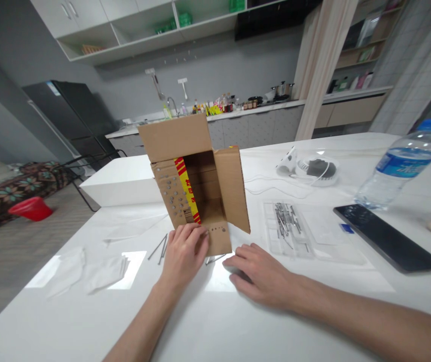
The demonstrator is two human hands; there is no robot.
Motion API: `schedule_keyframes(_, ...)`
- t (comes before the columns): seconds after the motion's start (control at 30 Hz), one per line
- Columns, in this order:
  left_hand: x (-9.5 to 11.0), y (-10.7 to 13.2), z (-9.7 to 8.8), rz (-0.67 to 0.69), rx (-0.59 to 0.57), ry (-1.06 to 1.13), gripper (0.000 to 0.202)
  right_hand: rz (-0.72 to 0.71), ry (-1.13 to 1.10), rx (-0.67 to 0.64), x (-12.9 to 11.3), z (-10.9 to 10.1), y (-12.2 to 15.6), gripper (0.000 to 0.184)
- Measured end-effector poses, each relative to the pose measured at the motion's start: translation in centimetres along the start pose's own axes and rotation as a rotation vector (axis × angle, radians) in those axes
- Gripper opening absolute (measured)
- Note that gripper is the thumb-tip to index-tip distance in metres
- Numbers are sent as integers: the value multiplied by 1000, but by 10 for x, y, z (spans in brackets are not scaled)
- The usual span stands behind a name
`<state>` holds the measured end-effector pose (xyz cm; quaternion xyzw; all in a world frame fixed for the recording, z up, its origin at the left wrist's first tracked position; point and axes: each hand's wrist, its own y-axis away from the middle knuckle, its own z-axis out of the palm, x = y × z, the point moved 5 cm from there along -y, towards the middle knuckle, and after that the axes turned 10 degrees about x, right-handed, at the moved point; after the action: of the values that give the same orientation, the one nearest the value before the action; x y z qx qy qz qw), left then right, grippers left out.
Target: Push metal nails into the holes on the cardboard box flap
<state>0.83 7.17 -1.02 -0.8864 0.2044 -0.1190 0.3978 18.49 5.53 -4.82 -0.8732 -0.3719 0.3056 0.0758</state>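
Note:
A cardboard box (232, 188) stands on the white table with its flaps spread and its opening toward me. Round grey heads dot its left flap, beside yellow-and-red tape (187, 188). The lower flap (219, 244) bears a row of small holes and a grey head. My left hand (185, 247) is closed at that flap's left side; whatever its fingertips pinch is hidden. On the tabletop, right of the flap, my right hand (255, 271) rests with thumb and fingers apart, holding nothing visible. Loose nails (161, 249) lie left of my left hand, others between the hands.
A clear compartment case (270, 236) holding several nails lies to the right. Beyond it are a black phone (389, 236), a water bottle (400, 163) and a white corded device (317, 171). White tissues (104, 271) lie at left. A white box (120, 181) stands behind.

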Motion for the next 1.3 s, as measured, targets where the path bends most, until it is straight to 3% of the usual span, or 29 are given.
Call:
schedule_keyframes(0.1, 2, 1, 2, 11, -55, -5, 13, 8, -7, -2, 0, 0, 0, 18)
schedule_keyframes(0.27, 2, 2, -2, -10, -7, 0, 15, 3, -2, 5, 2, 2, 1, 18)
schedule_keyframes(0.43, 1, 5, 3, -14, -88, -10, 14, 4, -1, 8, 2, 2, 0, 17)
schedule_keyframes(0.6, -1, 5, -1, -38, -43, -14, 16, 3, -9, 14, 1, 1, 0, 19)
schedule_keyframes(0.73, -1, 5, 0, -46, -86, -25, 15, -1, -5, 13, 1, 1, 0, 18)
schedule_keyframes(0.97, 3, 5, -2, -32, -71, -3, 18, 0, 3, 5, 1, 1, 0, 19)
schedule_keyframes(1.3, 10, 4, -5, 33, -151, 66, 14, 5, 1, 1, 2, 2, 1, 18)
